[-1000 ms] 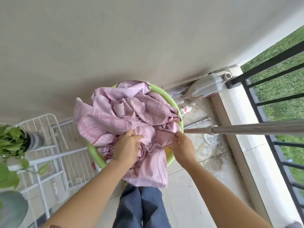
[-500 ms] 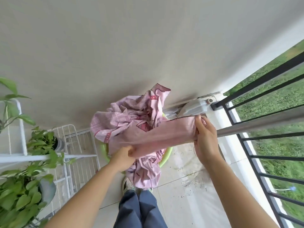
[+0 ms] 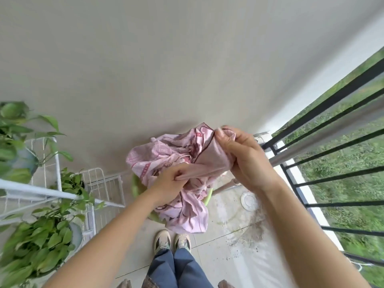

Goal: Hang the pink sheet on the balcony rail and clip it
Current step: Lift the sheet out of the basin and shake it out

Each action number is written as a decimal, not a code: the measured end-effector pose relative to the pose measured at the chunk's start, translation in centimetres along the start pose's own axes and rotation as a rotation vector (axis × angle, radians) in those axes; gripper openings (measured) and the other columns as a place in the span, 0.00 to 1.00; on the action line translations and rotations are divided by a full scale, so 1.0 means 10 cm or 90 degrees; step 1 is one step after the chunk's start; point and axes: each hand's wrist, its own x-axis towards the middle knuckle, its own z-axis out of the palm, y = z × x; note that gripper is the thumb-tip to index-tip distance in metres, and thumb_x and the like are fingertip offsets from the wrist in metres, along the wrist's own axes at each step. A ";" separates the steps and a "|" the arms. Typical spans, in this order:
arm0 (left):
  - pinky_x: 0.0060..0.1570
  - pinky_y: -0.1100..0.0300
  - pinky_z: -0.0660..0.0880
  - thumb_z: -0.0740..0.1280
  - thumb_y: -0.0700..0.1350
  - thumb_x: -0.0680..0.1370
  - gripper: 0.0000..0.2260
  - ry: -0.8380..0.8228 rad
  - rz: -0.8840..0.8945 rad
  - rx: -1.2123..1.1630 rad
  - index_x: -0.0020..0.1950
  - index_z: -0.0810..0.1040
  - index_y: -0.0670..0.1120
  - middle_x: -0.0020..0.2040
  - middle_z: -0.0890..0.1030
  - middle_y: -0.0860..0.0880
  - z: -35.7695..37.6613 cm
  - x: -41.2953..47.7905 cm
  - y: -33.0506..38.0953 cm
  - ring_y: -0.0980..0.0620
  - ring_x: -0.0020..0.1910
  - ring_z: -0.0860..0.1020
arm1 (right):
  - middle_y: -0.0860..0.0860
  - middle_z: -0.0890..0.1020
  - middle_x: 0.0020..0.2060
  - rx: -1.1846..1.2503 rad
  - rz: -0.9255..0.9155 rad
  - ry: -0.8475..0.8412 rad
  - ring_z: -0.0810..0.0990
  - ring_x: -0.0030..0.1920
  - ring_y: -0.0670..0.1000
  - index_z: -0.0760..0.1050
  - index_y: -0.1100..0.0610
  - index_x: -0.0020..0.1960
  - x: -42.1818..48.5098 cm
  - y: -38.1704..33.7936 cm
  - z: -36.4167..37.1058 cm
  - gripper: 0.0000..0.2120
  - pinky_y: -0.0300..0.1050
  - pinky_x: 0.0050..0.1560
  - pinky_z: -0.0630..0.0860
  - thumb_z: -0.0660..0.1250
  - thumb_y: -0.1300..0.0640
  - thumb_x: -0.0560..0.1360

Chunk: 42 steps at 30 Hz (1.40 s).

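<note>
The pink patterned sheet (image 3: 164, 154) is bunched up over a green basin (image 3: 138, 189) on the floor by the wall. My left hand (image 3: 168, 183) grips a stretched fold of it low in the middle. Higher and to the right, my right hand (image 3: 243, 156) pinches the sheet's dark-trimmed edge near a corner. A band of sheet runs taut between both hands. The black balcony rail (image 3: 324, 104) runs along the right, and a silver pole (image 3: 307, 148) passes behind my right hand. No clip is in view.
A white wire rack (image 3: 99, 183) and several leafy potted plants (image 3: 37, 242) fill the left side. My shoes (image 3: 172, 243) stand on the tiled floor below the basin. A round floor drain (image 3: 248, 201) and scattered dirt lie to the right.
Both hands have lifted the sheet higher out of the basin. My right hand has moved up along the edge toward a corner, and my view has tilted up and back.
</note>
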 end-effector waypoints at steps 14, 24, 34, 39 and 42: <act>0.60 0.55 0.72 0.59 0.37 0.76 0.14 0.109 -0.021 -0.444 0.59 0.79 0.43 0.56 0.83 0.47 -0.78 -0.52 0.81 0.52 0.55 0.81 | 0.48 0.73 0.64 -0.453 0.264 0.077 0.71 0.65 0.50 0.68 0.54 0.70 0.28 0.99 -0.50 0.32 0.39 0.60 0.64 0.72 0.63 0.68; 0.60 0.51 0.72 0.71 0.51 0.62 0.23 0.131 -0.020 -0.296 0.54 0.82 0.43 0.51 0.85 0.46 -1.14 -0.57 0.65 0.46 0.55 0.81 | 0.51 0.72 0.30 -0.384 -0.064 0.429 0.71 0.32 0.46 0.70 0.59 0.40 0.60 -0.02 -0.37 0.12 0.41 0.33 0.67 0.55 0.59 0.80; 0.54 0.56 0.73 0.76 0.43 0.58 0.33 0.088 0.170 -0.391 0.60 0.71 0.56 0.54 0.79 0.46 -1.25 -0.28 1.16 0.50 0.51 0.78 | 0.48 0.65 0.26 -0.461 -0.287 0.054 0.62 0.28 0.45 0.69 0.63 0.33 0.23 -1.27 0.37 0.15 0.39 0.28 0.56 0.62 0.61 0.78; 0.43 0.66 0.76 0.74 0.46 0.71 0.16 0.062 0.110 -0.010 0.58 0.77 0.50 0.47 0.83 0.54 -0.76 -0.19 1.38 0.56 0.50 0.82 | 0.52 0.78 0.30 -0.444 -0.240 -0.039 0.75 0.32 0.47 0.77 0.59 0.39 0.20 -1.01 0.62 0.09 0.43 0.36 0.72 0.64 0.61 0.78; 0.40 0.57 0.75 0.65 0.44 0.77 0.06 0.206 0.055 -0.037 0.43 0.81 0.47 0.41 0.83 0.49 -0.74 -0.18 1.37 0.52 0.44 0.81 | 0.53 0.83 0.40 -0.358 -0.185 -0.023 0.81 0.42 0.47 0.78 0.57 0.53 0.18 -0.90 0.44 0.07 0.43 0.47 0.77 0.70 0.59 0.75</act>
